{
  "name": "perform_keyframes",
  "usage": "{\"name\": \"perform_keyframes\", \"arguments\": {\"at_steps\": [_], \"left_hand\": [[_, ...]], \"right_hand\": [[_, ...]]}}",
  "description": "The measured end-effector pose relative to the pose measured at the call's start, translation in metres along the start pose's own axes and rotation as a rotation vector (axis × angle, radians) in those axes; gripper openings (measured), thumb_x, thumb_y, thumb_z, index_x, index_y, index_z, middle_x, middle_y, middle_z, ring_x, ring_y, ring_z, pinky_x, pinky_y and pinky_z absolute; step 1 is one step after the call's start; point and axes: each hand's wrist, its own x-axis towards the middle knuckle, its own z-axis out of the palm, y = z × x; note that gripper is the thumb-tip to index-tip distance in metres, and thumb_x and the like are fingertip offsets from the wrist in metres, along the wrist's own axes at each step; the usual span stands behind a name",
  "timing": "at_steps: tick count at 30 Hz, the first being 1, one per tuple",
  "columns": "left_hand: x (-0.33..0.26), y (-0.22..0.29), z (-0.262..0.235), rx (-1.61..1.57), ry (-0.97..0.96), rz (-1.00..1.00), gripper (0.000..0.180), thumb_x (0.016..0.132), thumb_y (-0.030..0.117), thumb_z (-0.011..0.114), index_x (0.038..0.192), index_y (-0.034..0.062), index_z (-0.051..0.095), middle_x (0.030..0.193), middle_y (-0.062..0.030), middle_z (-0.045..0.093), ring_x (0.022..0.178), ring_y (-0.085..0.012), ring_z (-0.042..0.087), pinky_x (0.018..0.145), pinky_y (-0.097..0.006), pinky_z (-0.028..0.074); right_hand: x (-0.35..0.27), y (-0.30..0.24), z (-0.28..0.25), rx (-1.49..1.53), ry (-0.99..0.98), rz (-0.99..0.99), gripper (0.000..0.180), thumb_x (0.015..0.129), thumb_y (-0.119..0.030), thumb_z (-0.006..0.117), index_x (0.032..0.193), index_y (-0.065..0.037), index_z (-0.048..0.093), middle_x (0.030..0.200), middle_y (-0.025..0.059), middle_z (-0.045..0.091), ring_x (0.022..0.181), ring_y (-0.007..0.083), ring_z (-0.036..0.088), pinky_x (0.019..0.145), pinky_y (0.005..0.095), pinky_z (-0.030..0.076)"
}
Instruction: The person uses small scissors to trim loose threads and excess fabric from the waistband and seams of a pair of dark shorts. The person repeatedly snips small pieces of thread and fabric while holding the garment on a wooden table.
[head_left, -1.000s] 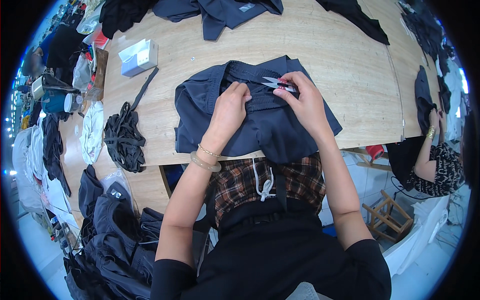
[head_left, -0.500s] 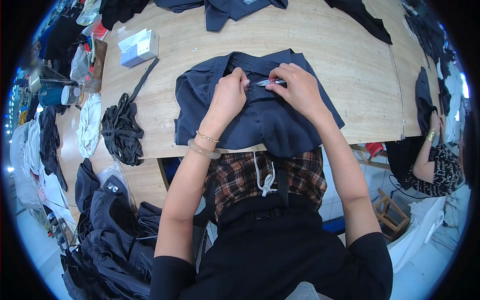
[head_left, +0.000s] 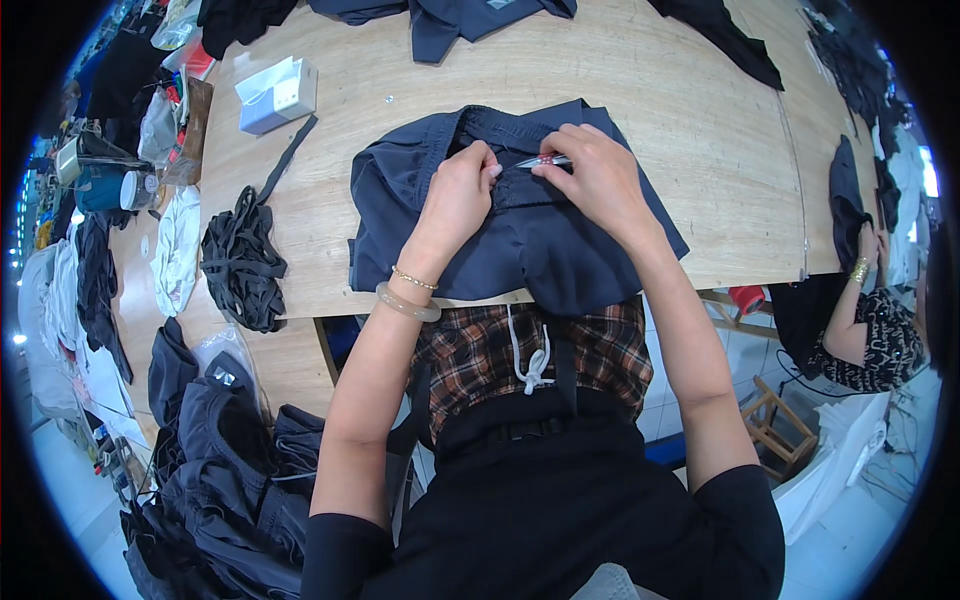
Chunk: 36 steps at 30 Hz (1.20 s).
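A dark blue garment with a gathered elastic waistband [head_left: 430, 150] lies spread on the wooden table in front of me. My right hand [head_left: 590, 175] is closed around small metal thread snips [head_left: 545, 160], their pointed blades aimed left over the inside of the waistband. Thumb and fingers of my left hand [head_left: 462, 190] are pinched together at the waistband, a short way left of the snip tips. What sits in that pinch is too small to make out, perhaps a thread or a bit of cloth.
A tissue box [head_left: 278, 95] stands at the table's far left, above a bundle of dark straps [head_left: 245, 260]. Dark garments [head_left: 230, 470] are heaped at lower left. More dark cloth [head_left: 460, 25] lies along the far edge. Another person [head_left: 870, 330] works at the right beside a wooden stool [head_left: 775, 430].
Both hands stay almost where they were over the waistband. The snips have shifted very slightly in my right hand, and the garment lies as before.
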Motion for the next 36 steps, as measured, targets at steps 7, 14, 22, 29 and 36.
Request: {"name": "perform_keyframes", "arguments": {"at_steps": [7, 14, 22, 29, 36], "left_hand": [[-0.011, 0.007, 0.011, 0.153, 0.062, 0.194, 0.015, 0.088, 0.010, 0.073, 0.094, 0.0023, 0.062, 0.087, -0.0157, 0.059, 0.086, -0.0365, 0.067, 0.074, -0.045, 0.053], [-0.004, 0.007, 0.001, 0.091, -0.003, 0.121, 0.014, 0.086, 0.006, 0.074, 0.092, 0.0001, 0.063, 0.086, -0.0156, 0.064, 0.081, -0.0356, 0.065, 0.072, -0.043, 0.051], [-0.002, 0.004, -0.002, 0.153, 0.020, 0.145, 0.009, 0.088, 0.004, 0.071, 0.094, -0.0017, 0.066, 0.086, -0.0176, 0.067, 0.082, -0.0384, 0.067, 0.072, -0.045, 0.051], [0.004, 0.004, -0.003, 0.115, 0.005, 0.107, 0.006, 0.092, 0.002, 0.066, 0.093, -0.0037, 0.065, 0.080, -0.0211, 0.066, 0.078, -0.0392, 0.066, 0.070, -0.045, 0.050], [0.006, -0.002, 0.000, 0.112, 0.029, 0.125, 0.008, 0.093, 0.004, 0.066, 0.091, -0.0040, 0.064, 0.075, -0.0226, 0.064, 0.072, -0.0400, 0.065, 0.066, -0.045, 0.049]], "right_hand": [[-0.023, 0.007, -0.008, 0.061, 0.040, 0.109, 0.023, 0.084, -0.026, 0.079, 0.095, -0.007, 0.071, 0.090, 0.0052, 0.068, 0.088, 0.0255, 0.066, 0.075, 0.0366, 0.052], [-0.029, 0.009, 0.001, 0.152, 0.074, 0.093, 0.024, 0.083, -0.027, 0.080, 0.093, -0.007, 0.069, 0.088, 0.0048, 0.066, 0.087, 0.0255, 0.065, 0.075, 0.0382, 0.052], [-0.026, 0.008, 0.005, 0.101, 0.030, 0.064, 0.019, 0.083, -0.023, 0.078, 0.092, -0.008, 0.069, 0.087, 0.0031, 0.066, 0.084, 0.0240, 0.063, 0.073, 0.0368, 0.052], [-0.021, 0.000, 0.009, 0.041, 0.075, -0.010, 0.018, 0.082, -0.022, 0.078, 0.092, -0.009, 0.070, 0.085, 0.0022, 0.065, 0.087, 0.0241, 0.062, 0.073, 0.0381, 0.053], [-0.014, -0.005, 0.016, -0.002, 0.066, -0.056, 0.019, 0.082, -0.022, 0.079, 0.092, -0.008, 0.070, 0.086, 0.0025, 0.064, 0.087, 0.0241, 0.061, 0.074, 0.0373, 0.052]]}}
